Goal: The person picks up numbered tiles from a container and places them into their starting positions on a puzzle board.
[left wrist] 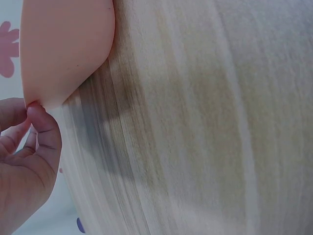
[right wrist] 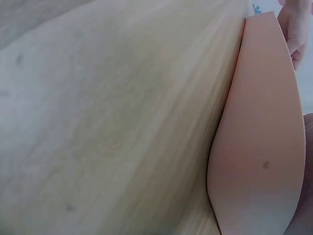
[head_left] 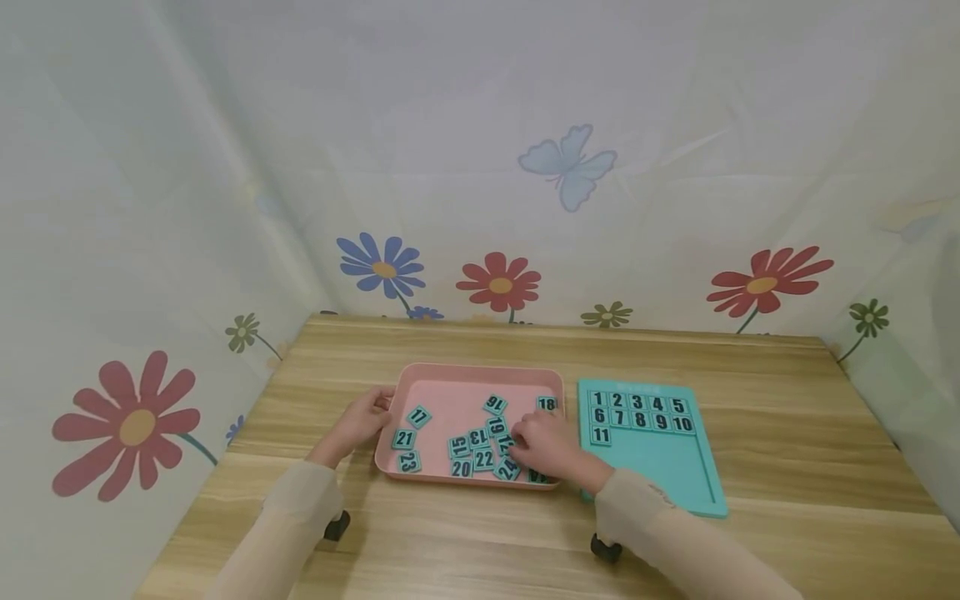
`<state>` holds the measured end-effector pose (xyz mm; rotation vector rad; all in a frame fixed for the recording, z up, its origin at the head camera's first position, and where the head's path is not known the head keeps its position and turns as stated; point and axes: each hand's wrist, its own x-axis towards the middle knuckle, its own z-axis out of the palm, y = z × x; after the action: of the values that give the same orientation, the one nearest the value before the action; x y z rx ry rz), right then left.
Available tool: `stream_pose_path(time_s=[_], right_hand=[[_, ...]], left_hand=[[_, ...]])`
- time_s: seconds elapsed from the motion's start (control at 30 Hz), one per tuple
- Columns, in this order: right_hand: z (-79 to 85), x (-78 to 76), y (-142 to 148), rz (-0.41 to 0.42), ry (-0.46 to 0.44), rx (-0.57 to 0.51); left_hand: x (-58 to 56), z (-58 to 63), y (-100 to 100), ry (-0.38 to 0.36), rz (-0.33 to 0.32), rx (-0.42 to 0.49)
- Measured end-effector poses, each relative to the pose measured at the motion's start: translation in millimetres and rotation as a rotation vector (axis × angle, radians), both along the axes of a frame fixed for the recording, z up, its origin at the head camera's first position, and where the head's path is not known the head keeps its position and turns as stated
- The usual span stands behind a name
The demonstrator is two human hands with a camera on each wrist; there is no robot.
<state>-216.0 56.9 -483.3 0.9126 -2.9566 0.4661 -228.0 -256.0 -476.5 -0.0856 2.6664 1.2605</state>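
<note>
A shallow pink tray (head_left: 450, 392) holds loose teal number tiles, several of them bunched at its right half. My left hand (head_left: 365, 417) pinches the tray's left rim between thumb and finger, which the left wrist view shows close up. Inside the tray, my right hand (head_left: 549, 443) has bent fingers at the tile 12 (head_left: 507, 445), partly covering it; whether they grip it is hidden. Around that hand lie tile 19 (head_left: 497, 426), tile 24 (head_left: 507, 469) and tile 18 (head_left: 547, 404). In the right wrist view the tray's outer wall (right wrist: 259, 122) hides most of the right hand.
Right of the tray lies a teal board (head_left: 660, 467) with tiles 1 to 11 set in order in its upper rows. Tiles 17 (head_left: 419, 416), 21 (head_left: 403, 439) and 23 (head_left: 408, 462) lie at the tray's left. A flowered curtain (head_left: 450, 167) stands behind the wooden table (head_left: 465, 542).
</note>
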Motion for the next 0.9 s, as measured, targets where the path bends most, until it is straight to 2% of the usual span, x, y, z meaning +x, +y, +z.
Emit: stream_pose_path(time_s=[0.37, 0.57, 0.9], right_hand=[[-2.2, 0.5, -15, -0.088, 0.012, 0.042], [-7.1, -0.9, -19, -0.112, 0.041, 0.04], [-7.9, -1.7, -21, -0.123, 0.021, 0.043]], left_hand=[[0.0, -0.4, 0, -0.003, -0.003, 0.007], [-0.6, -2.0, 0, 0.001, -0.003, 0.005], [0.1, -1.9, -1, 0.011, -0.007, 0.036]])
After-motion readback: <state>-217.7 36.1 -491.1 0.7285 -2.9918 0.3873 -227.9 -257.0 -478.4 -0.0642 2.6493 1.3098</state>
